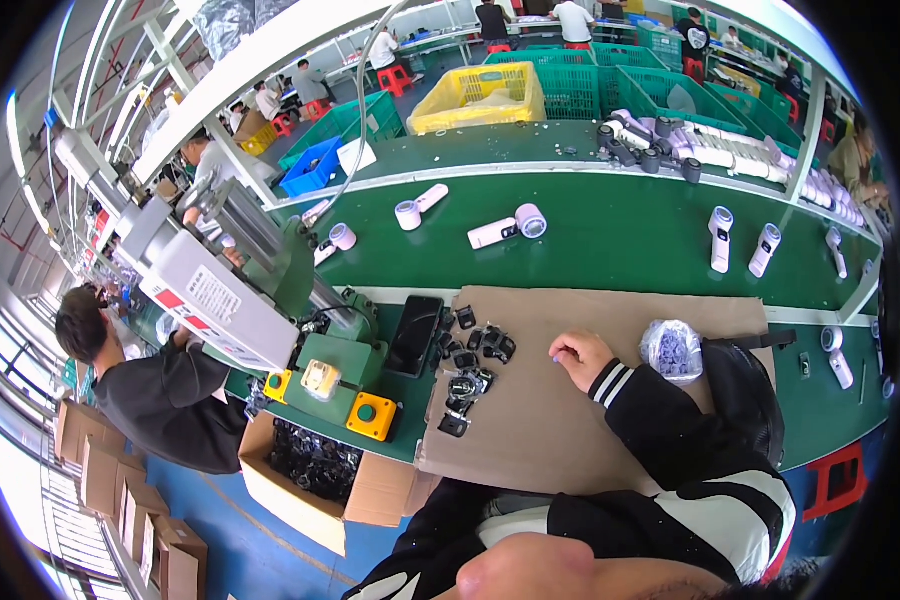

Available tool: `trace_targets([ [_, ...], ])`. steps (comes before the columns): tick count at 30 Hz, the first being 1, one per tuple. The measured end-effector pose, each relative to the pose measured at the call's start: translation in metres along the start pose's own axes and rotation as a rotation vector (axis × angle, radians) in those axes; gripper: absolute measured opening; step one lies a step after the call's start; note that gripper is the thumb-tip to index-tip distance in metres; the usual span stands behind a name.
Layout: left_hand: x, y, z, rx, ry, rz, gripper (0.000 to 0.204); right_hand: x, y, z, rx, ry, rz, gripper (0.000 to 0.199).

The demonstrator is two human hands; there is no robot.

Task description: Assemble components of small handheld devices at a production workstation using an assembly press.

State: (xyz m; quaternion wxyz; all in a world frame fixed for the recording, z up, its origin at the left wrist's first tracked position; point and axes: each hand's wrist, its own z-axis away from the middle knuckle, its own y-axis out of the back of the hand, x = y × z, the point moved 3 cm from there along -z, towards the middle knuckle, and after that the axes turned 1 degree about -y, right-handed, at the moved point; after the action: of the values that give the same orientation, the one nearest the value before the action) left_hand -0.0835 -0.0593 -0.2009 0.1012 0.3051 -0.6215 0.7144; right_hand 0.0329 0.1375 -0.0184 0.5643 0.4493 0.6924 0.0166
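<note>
My right hand (582, 360) is above the brown cardboard sheet (560, 430), fingers curled together. A tiny purplish spot shows at its fingertips, too small to name. Right of the hand, a clear plastic bag (673, 350) holds many small purple parts. Several small black plastic parts (463, 385) lie in a loose cluster on the left of the cardboard. Next to them is a black phone (414, 335). My left hand is out of sight.
A bench press (220, 300) with a green base and yellow button boxes (372, 414) stands at left. Below it, a carton (300, 470) holds black parts. Pale handheld devices (492, 232) lie along the green belt (610, 240). A black bag (745, 400) rests at right. A person (155, 385) sits at left.
</note>
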Motion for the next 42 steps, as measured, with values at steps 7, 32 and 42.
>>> trace_targets([
  [7, -0.05, 0.105, 0.058, 0.267, -0.075, -0.963, 0.057, 0.002, 0.002, 0.006, 0.026, -0.071, -0.002, 0.011],
  [32, 0.206, -0.242, -0.031, -0.15, 0.073, -1.336, 0.05, 0.008, 0.011, 0.011, 0.073, -0.171, -0.156, 0.006],
  [42, 0.299, -0.074, -0.321, 0.805, -0.036, -2.206, 0.09, 0.018, 0.003, 0.003, 0.088, -0.036, -0.127, 0.005],
])
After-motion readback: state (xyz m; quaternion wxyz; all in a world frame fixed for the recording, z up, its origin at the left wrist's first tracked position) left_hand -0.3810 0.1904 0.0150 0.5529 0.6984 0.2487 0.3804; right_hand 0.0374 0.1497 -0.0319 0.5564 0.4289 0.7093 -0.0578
